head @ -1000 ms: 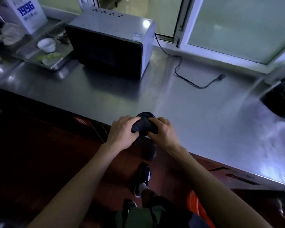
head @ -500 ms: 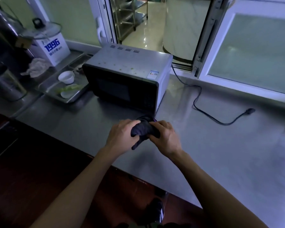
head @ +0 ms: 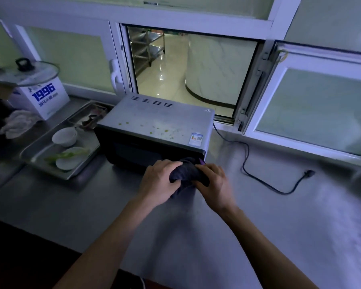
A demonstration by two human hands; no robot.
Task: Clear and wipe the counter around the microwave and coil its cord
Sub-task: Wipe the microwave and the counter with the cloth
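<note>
Since the previous frame both hands have moved forward over the counter (head: 279, 236) and now sit just in front of the microwave's lower right corner; they were farther back from it before.

Left hand (head: 157, 182): fingers curled over the left side of a bunched dark cloth (head: 184, 174), gripping it. Right hand (head: 214, 185): fingers curled round the right side of the same cloth, gripping it. A loose end of cloth hangs below, between the two hands. Whether it touches the steel: cannot tell.

Microwave (head: 158, 126): standing on the counter against the open serving window (head: 188, 67), dark door facing the person. Green specks and crumbs scattered across its grey top; small sticker near the front right corner.

Cord (head: 246, 161): leaves the microwave's rear right side, runs loose and uncoiled across the counter to the right; plug (head: 308, 173) lies flat on the steel, well apart from the hands.

Left of the microwave: metal tray (head: 71, 173), touching or just beside it, holding a white bowl (head: 64, 137) and a plate (head: 68, 160) with green vegetable scraps. Farther left: crumpled white rag (head: 17, 124), and a white box (head: 44, 99) printed "1996" with a glass lid (head: 27, 73) resting on it.
</note>
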